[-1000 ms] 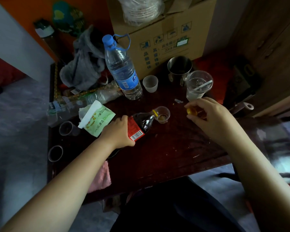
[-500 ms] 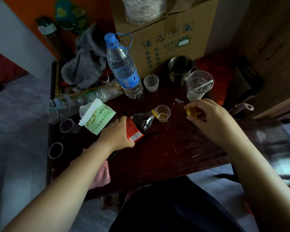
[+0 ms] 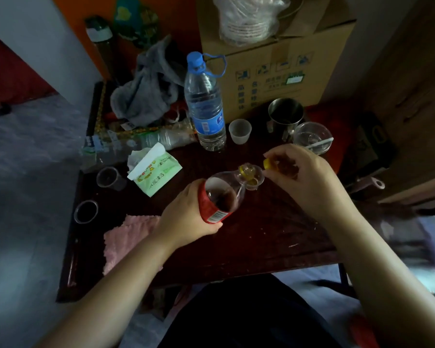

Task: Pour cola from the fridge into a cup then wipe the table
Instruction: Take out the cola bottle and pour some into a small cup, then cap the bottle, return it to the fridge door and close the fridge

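Observation:
My left hand (image 3: 186,217) grips a cola bottle (image 3: 221,194) with a red label, tilted steeply so its yellow-ringed neck points down into a small clear cup (image 3: 255,180) on the dark wooden table (image 3: 261,234). A little cola lies in the cup's bottom. My right hand (image 3: 304,177) hovers just right of the cup and pinches the yellow bottle cap (image 3: 268,164) between its fingertips. A pink cloth (image 3: 126,237) lies on the table at the front left, partly under my left forearm.
Behind the cup stand a large water bottle (image 3: 206,109), a small white cup (image 3: 239,131), a steel mug (image 3: 284,116) and a clear plastic cup (image 3: 312,138). A tissue pack (image 3: 153,172), two small cups (image 3: 108,178) and a cardboard box (image 3: 274,61) crowd the left and back.
My left hand has raised the bottle's base, tipping it more steeply over the small cup. My right hand with the cap has stayed close beside the cup.

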`<control>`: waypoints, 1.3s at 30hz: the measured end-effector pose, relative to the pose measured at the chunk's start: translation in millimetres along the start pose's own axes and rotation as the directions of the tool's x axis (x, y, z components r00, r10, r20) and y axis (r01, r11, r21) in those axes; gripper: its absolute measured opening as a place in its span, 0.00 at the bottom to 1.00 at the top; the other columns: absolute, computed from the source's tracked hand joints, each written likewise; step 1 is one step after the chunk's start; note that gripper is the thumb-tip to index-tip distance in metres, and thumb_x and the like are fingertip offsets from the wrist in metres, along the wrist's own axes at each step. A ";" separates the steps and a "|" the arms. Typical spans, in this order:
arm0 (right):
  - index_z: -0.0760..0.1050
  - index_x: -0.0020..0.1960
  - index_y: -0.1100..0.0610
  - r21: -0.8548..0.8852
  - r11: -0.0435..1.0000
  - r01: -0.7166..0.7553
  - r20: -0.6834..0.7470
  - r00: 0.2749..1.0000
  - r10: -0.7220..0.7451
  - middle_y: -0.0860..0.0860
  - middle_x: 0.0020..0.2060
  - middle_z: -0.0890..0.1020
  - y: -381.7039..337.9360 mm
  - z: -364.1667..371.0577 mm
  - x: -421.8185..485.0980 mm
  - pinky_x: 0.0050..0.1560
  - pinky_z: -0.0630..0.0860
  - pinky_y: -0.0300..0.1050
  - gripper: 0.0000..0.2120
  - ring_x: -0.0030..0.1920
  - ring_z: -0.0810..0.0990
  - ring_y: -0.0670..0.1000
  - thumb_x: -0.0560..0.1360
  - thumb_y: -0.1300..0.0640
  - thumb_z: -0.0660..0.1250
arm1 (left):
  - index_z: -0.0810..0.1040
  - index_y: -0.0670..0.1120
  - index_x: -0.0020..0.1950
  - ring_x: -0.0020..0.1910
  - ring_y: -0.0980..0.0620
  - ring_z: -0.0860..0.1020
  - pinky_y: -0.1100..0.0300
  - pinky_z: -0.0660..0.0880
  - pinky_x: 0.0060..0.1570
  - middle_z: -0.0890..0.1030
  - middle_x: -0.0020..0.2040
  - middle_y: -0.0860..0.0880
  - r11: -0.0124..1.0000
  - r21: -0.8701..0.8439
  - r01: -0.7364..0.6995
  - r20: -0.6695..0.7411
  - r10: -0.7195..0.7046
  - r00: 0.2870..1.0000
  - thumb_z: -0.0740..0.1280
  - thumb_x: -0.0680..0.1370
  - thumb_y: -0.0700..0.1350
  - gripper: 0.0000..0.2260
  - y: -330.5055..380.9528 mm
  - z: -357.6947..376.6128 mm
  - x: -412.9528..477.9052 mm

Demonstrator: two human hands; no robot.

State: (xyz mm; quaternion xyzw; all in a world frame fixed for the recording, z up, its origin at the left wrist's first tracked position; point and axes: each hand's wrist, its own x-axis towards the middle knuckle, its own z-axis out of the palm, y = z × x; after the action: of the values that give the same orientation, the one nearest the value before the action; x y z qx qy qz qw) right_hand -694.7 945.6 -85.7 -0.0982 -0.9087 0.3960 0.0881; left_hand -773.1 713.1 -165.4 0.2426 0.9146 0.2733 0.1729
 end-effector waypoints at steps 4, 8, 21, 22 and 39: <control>0.78 0.55 0.49 0.059 0.998 0.029 0.054 0.998 -0.032 0.42 0.47 0.80 -17.5 0.8 6.8 0.45 0.71 0.27 0.13 0.47 0.77 0.38 0.71 0.53 0.72 | 0.65 0.54 0.67 0.61 0.57 0.74 0.52 0.74 0.58 0.74 0.62 0.58 0.997 -0.080 -0.011 -0.034 0.008 0.999 0.78 0.58 0.56 0.41 7.7 4.3 -8.5; 0.79 0.54 0.50 0.132 0.991 0.020 0.114 0.993 -0.035 0.42 0.45 0.82 -27.0 -5.3 9.0 0.42 0.70 0.25 0.13 0.44 0.79 0.37 0.70 0.54 0.73 | 0.63 0.56 0.67 0.60 0.59 0.74 0.53 0.75 0.58 0.74 0.62 0.59 0.988 -0.154 0.005 -0.057 -0.014 0.998 0.79 0.60 0.55 0.40 15.8 3.9 -14.6; 0.80 0.49 0.45 0.140 0.985 0.098 0.294 0.946 -0.136 0.39 0.42 0.82 -23.8 -15.2 27.5 0.46 0.75 0.30 0.13 0.44 0.80 0.38 0.66 0.55 0.75 | 0.64 0.57 0.67 0.60 0.59 0.74 0.51 0.75 0.57 0.73 0.62 0.59 0.983 -0.175 0.051 -0.074 -0.065 0.995 0.78 0.61 0.54 0.39 23.5 2.6 -25.6; 0.80 0.48 0.46 0.103 0.990 0.098 0.275 0.953 -0.123 0.39 0.40 0.82 -24.2 -12.9 28.2 0.43 0.74 0.30 0.12 0.42 0.80 0.37 0.66 0.53 0.75 | 0.64 0.57 0.67 0.60 0.59 0.74 0.51 0.75 0.57 0.73 0.62 0.59 0.986 -0.156 0.055 -0.083 -0.069 0.994 0.78 0.61 0.54 0.39 24.6 2.8 -26.5; 0.74 0.63 0.51 -0.094 0.980 0.176 0.096 0.981 -0.167 0.43 0.57 0.76 -46.8 -4.7 -30.0 0.55 0.70 0.29 0.20 0.55 0.75 0.40 0.73 0.62 0.68 | 0.64 0.55 0.68 0.62 0.59 0.72 0.56 0.73 0.59 0.72 0.64 0.60 0.992 -0.106 -0.065 0.039 0.069 0.997 0.80 0.61 0.52 0.40 14.8 -21.1 -26.8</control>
State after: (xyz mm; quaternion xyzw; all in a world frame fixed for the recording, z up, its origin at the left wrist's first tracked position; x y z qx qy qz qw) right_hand -669.8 910.2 -50.5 -0.0065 -0.9359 0.3437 0.0769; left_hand -755.3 700.7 -135.1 0.2694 0.8866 0.3212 0.1953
